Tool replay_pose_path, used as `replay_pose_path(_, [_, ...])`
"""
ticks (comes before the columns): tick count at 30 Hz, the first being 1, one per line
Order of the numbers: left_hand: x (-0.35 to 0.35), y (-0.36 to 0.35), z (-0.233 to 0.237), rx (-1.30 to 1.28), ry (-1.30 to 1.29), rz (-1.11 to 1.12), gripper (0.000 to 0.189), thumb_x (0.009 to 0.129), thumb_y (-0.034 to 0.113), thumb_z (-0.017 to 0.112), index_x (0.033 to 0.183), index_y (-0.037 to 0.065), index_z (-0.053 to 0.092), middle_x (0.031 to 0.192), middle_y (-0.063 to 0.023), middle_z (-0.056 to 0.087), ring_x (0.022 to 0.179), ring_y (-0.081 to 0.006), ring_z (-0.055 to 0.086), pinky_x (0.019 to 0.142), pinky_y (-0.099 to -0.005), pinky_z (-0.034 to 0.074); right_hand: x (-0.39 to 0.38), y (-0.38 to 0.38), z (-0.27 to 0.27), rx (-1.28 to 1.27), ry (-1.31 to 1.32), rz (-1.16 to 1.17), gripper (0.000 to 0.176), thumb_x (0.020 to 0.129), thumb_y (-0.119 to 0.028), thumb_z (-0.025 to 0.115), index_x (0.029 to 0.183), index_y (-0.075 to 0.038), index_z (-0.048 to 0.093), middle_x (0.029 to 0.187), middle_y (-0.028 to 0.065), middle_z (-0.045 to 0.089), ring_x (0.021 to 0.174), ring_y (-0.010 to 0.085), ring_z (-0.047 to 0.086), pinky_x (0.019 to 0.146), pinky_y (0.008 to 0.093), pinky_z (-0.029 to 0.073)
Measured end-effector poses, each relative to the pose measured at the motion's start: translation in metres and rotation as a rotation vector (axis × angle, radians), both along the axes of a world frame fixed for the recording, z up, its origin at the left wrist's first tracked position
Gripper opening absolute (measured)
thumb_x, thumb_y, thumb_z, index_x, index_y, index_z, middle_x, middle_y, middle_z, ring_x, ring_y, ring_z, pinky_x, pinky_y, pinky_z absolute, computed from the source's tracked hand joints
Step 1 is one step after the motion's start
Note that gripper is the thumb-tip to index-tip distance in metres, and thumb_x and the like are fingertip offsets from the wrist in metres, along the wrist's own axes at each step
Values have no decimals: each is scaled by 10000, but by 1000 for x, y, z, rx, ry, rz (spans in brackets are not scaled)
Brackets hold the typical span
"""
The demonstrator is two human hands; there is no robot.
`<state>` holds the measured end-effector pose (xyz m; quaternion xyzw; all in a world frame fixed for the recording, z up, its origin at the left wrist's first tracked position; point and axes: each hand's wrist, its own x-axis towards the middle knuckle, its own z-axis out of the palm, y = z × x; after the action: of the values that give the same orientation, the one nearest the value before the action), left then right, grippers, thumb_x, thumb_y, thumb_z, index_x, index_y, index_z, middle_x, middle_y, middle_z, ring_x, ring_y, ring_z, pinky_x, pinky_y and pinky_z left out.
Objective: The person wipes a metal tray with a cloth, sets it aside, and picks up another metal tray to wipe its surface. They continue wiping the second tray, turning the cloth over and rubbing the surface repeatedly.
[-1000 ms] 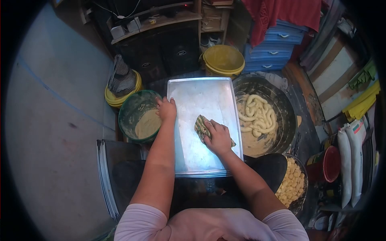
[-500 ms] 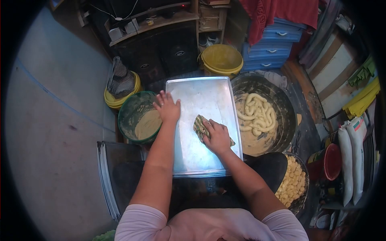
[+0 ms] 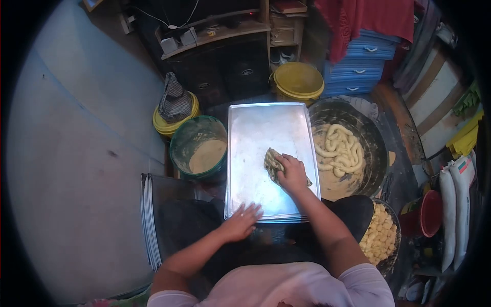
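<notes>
A stack of shiny metal trays [image 3: 255,138] lies across the person's lap. My right hand [image 3: 293,175] presses a patterned cloth [image 3: 272,162] against the top tray, right of its middle, with the fingers closed on the cloth. At the near left corner of the tray rests my left hand [image 3: 242,222], fingers spread and holding nothing. Its fingertips touch the tray's near edge.
Left of the trays stands a green basin [image 3: 179,148] with flour. To the right, a wide dark basin [image 3: 378,148] holds dough ropes [image 3: 340,148]; nearer is a container of dough pieces [image 3: 378,235]. A yellow bucket [image 3: 298,82] stands behind, and a red bucket [image 3: 431,213] at right.
My left hand has moved from the tray's far left edge to its near left corner. My right hand stays on the cloth over the tray. The whole view has shifted slightly.
</notes>
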<state>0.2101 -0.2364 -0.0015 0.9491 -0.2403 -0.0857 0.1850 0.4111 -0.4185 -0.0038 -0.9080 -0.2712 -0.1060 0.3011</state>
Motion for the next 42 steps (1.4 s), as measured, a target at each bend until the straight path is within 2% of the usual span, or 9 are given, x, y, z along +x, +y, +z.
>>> replay_pose_path(4, [-44,28,22,-370,69,472,133,748,6,458,750,8,591,818,-139,639,833,-274,638,772,-369,494,29,-25,9,519,395,131,368,734,-59,547,1097,-20,598,1001,158,617,975,270,597,878,331,451])
replay_pose_path(8, [-53,61,28,-538,48,798,142,764,87,472,706,17,581,705,-170,604,694,-338,614,625,-373,466,54,-34,50,646,277,-23,369,757,-75,572,1115,15,584,1079,198,590,1019,305,566,916,340,426])
replay_pose_path(14, [-26,95,9,-333,15,802,317,861,209,428,667,-8,551,635,-159,569,626,-265,593,629,-378,456,49,-21,30,-549,163,321,796,705,-626,616,1394,-288,402,1493,202,222,1357,392,244,1073,584,179])
replay_pose_path(20, [10,110,-15,-1048,520,1003,401,963,371,427,764,47,552,594,-35,499,568,-146,514,594,-300,458,75,19,-1,-224,-75,-102,533,835,-338,564,1296,-82,493,1354,252,408,1230,400,413,1046,500,296])
replay_pose_path(24, [24,102,-14,-1285,372,925,121,930,115,471,937,8,525,801,-57,549,629,-128,518,598,-275,462,-39,60,3,-86,326,305,355,873,-139,449,1171,48,499,1173,255,528,1070,375,533,935,435,408])
replay_pose_path(27, [31,100,-13,-1288,189,1006,124,891,81,456,934,7,546,777,-64,569,645,-128,537,592,-267,454,-138,45,16,-288,280,1282,519,810,-89,537,1324,-129,476,1385,173,413,1266,314,422,1085,391,301])
replay_pose_path(33, [23,100,-23,-700,244,1010,177,873,116,449,829,9,582,654,-99,571,616,-164,564,611,-299,461,-65,18,69,264,516,643,426,855,-98,571,1277,-105,515,1358,145,455,1232,302,466,1019,361,380])
replay_pose_path(38, [21,96,-38,-467,90,882,262,939,239,456,872,9,563,696,-122,588,582,-188,564,573,-348,461,39,7,33,-150,163,14,466,845,-294,606,1241,-52,562,1430,223,341,1333,353,313,1103,394,233])
replay_pose_path(42, [26,81,-26,-802,366,969,266,963,255,452,883,24,554,659,-80,548,565,-148,535,525,-315,439,5,45,-9,-190,247,198,481,860,-247,542,1293,-46,490,1421,205,358,1321,327,338,1112,412,226])
